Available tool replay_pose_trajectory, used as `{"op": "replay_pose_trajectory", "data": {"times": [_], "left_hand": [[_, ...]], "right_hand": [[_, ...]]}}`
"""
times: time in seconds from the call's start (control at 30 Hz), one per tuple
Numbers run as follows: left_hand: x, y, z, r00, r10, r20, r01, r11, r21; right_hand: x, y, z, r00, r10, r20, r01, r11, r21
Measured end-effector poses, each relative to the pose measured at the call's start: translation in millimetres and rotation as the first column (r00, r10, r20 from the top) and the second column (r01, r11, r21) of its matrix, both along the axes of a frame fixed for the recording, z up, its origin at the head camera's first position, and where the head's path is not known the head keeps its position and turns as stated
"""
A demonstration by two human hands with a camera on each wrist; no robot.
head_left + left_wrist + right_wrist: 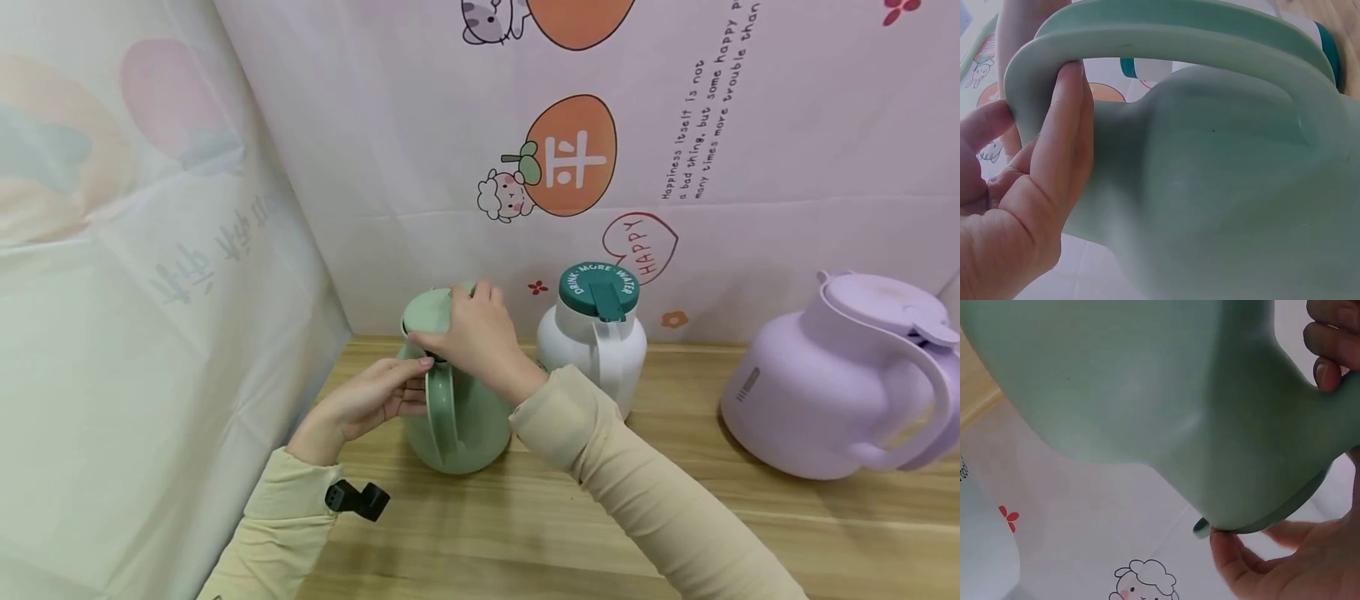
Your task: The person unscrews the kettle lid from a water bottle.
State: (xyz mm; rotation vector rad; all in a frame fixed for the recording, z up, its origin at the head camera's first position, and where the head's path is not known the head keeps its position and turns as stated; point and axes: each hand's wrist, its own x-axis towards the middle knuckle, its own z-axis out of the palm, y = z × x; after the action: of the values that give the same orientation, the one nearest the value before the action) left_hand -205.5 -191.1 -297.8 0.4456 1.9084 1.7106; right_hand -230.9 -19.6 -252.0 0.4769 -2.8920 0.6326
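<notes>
A green vacuum jug (468, 417) stands upright on the table, its handle (442, 408) facing me. My left hand (375, 396) holds the top of the handle, thumb outside and fingers inside the loop, as the left wrist view shows along the handle (1166, 44). Over the top, my right hand (483, 333) spans the green lid (429, 312), fingertips at its far edge and thumb towards the handle. In the right wrist view this hand (1285, 562) has its fingertips at the lid's rim (1285, 509), beside the neck. Part of the lid is hidden beneath the hand.
Right of the green jug stands a white jug (555, 342) with a dark green lid, partly behind my right forearm. Farther right is a lilac jug (802, 392). A printed cloth (420, 167) closes off the back and left of the wooden table (465, 533).
</notes>
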Motion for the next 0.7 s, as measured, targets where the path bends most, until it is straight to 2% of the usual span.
{"op": "replay_pose_trajectory", "data": {"times": [0.17, 0.3, 0.43, 0.5, 0.6, 0.7], "left_hand": [[0.1, 2.0, 0.2, 1.000, 0.016, 0.000, -0.016, 1.000, -0.003], [-0.1, 2.2, -0.7, 1.000, 0.022, -0.004, -0.022, 1.000, 0.002], [-0.1, 1.9, -1.4, 1.000, 0.022, -0.009, -0.022, 1.000, 0.001], [0.1, 1.7, -1.4, 1.000, 0.023, -0.009, -0.023, 1.000, 0.001], [0.9, 1.9, -0.7, 1.000, 0.022, -0.006, -0.022, 1.000, 0.002], [1.6, 2.4, -0.3, 1.000, 0.020, -0.005, -0.020, 1.000, 0.004]], "right_hand": [[-11.5, 11, 3.7, 0.987, 0.122, 0.106, -0.116, 0.991, -0.063], [-17.7, 15, 3.8, 0.971, 0.190, 0.144, -0.176, 0.979, -0.104], [-13.5, 9, 0.4, 0.988, 0.132, 0.086, -0.123, 0.987, -0.102], [-9.7, 3, -1.5, 0.997, 0.073, 0.023, -0.071, 0.995, -0.068], [-5.6, -2, -2.4, 0.998, 0.002, -0.060, -0.002, 1.000, 0.006], [-5.9, -4, -1.4, 0.998, -0.014, -0.062, 0.015, 1.000, 0.027]]}}
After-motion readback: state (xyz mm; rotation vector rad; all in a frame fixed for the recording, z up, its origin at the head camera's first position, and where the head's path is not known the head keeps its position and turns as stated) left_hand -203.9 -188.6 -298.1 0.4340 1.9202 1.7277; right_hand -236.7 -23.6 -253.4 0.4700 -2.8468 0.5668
